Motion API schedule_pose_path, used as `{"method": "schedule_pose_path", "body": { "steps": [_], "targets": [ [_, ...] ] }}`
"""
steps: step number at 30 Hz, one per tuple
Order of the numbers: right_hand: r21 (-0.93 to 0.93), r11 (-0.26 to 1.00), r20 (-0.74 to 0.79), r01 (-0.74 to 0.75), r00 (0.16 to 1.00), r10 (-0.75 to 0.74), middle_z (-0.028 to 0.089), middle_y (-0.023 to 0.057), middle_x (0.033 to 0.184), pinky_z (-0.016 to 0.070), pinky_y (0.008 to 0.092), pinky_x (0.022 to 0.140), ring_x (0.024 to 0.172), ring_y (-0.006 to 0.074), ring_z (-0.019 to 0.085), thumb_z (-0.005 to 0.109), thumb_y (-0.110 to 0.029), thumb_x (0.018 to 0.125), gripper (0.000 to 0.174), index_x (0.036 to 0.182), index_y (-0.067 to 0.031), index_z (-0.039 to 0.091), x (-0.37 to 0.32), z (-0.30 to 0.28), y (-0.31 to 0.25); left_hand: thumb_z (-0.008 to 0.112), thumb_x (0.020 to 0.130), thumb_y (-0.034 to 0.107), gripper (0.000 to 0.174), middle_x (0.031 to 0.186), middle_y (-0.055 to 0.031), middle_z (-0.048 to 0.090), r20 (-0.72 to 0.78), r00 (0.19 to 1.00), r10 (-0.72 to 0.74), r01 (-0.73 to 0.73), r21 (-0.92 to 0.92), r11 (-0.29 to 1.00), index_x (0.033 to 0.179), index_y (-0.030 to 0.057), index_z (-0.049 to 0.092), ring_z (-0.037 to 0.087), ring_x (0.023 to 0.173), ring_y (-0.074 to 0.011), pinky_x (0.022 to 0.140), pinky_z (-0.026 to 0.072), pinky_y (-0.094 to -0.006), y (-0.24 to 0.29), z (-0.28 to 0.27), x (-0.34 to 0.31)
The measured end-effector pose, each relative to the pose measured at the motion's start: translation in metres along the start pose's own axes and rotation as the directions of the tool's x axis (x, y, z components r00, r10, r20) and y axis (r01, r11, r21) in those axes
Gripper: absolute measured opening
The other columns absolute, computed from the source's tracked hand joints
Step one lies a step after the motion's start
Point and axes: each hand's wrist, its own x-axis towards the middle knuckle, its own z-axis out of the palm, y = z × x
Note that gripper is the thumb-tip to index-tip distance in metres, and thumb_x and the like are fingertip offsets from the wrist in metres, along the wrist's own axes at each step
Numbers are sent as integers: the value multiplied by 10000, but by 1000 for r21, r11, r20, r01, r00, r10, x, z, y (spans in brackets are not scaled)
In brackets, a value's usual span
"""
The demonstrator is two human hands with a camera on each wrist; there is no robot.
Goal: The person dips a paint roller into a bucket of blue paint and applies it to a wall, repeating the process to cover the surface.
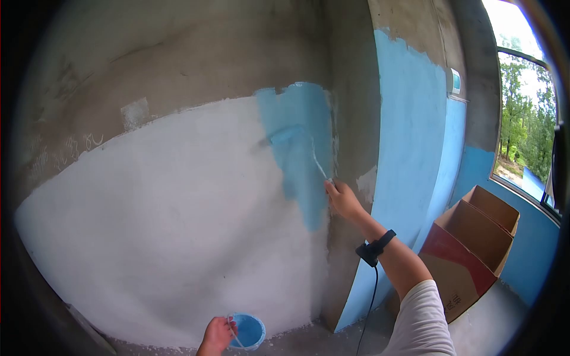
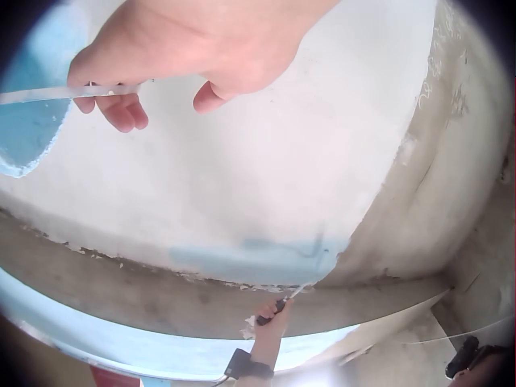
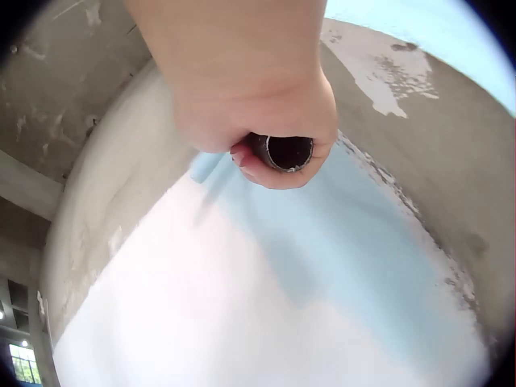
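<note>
My right hand [image 1: 344,200] grips the dark handle of a paint roller [image 1: 287,135], its fingers curled round it. In the right wrist view the handle's hollow end [image 3: 290,151] shows in the fist. The roller head lies against a fresh blue patch [image 1: 304,110] on the white wall [image 1: 178,178]. Low in the head view, my left hand [image 1: 217,336] holds the pale handle [image 2: 48,95] of a blue paint bucket [image 1: 260,326]. Its fingers hook round that handle in the left wrist view; the bucket is cut off there.
A bare grey pillar [image 1: 350,148] juts out at the right end of the white wall, with a light blue painted side [image 1: 409,118]. Open cardboard boxes [image 1: 457,255] stand at the right under a window [image 1: 525,113]. A cable [image 1: 368,311] hangs from the right wrist camera.
</note>
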Motion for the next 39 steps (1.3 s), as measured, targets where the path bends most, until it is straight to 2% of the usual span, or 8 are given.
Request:
{"method": "schedule_pose_path", "body": {
  "steps": [6, 11, 13, 22, 24, 28, 34, 39],
  "targets": [
    [286, 958, -52, 27, 999, -12, 411, -3, 577, 334, 291, 401, 429, 108, 389, 471, -434, 1009, 411, 857, -51, 471, 46, -24, -69, 510, 860, 300, 334, 959, -103, 607, -55, 998, 25, -27, -37, 999, 1038, 29, 593, 561, 912, -257, 862, 456, -428, -11, 29, -37],
    [283, 959, -42, 32, 999, -21, 414, 4, 563, 351, 303, 392, 411, 122, 405, 460, -447, 1003, 423, 857, -50, 477, 79, -22, -89, 514, 855, 303, 337, 955, -100, 606, -76, 996, 47, -51, -56, 997, 1034, 28, 593, 559, 913, -255, 877, 453, -432, -14, 41, -55],
    [266, 964, -35, 8, 999, 1, 417, 6, 559, 361, 309, 390, 404, 128, 412, 452, -453, 1002, 429, 856, -51, 479, 80, -18, -85, 531, 851, 295, 366, 951, -118, 607, -100, 992, 79, -86, -70, 994, 1043, -12, 582, 567, 896, -273, 871, 466, -453, -14, 47, -62],
    [66, 997, -86, -27, 996, 33, 448, 24, 548, 363, 330, 376, 385, 154, 434, 429, -466, 1006, 467, 855, -28, 486, 41, -16, 43, 518, 860, 312, 337, 926, -107, 599, -108, 990, 87, -90, -27, 996, 1017, 21, 586, 565, 863, -262, 828, 464, -425, -18, 48, -49],
    [273, 958, 23, -86, 996, 83, 454, 30, 534, 352, 331, 374, 368, 160, 425, 422, -458, 1009, 460, 859, -29, 488, 32, -22, 34, 515, 862, 311, 336, 923, -107, 598, -117, 990, 81, -83, -13, 996, 1018, 22, 586, 564, 863, -261, 824, 463, -423, -18, 51, -46],
    [224, 974, -54, -6, 998, 19, 431, 23, 514, 340, 325, 369, 357, 156, 410, 424, -457, 1008, 448, 848, -43, 479, 51, -32, -7, 507, 867, 311, 332, 918, -103, 596, -121, 989, 90, -91, -3, 996, 1018, 26, 585, 562, 868, -260, 823, 463, -418, -18, 59, -46],
    [347, 938, -37, -1, 999, 14, 418, 23, 514, 362, 335, 383, 364, 168, 417, 424, -476, 1004, 451, 840, -58, 468, 89, -42, -61, 507, 860, 315, 333, 939, -103, 602, -65, 997, 41, -45, -59, 997, 1014, 31, 585, 560, 900, -258, 859, 455, -447, -22, 64, -45],
    [391, 915, -27, -97, 993, 117, 429, 32, 545, 361, 326, 385, 382, 164, 420, 437, -500, 992, 463, 834, -65, 452, 81, -35, -37, 506, 857, 321, 343, 951, -104, 604, -78, 997, 14, -16, -21, 1000, 1021, 32, 587, 557, 916, -257, 883, 446, -451, -23, 73, -46]
  ]
}}
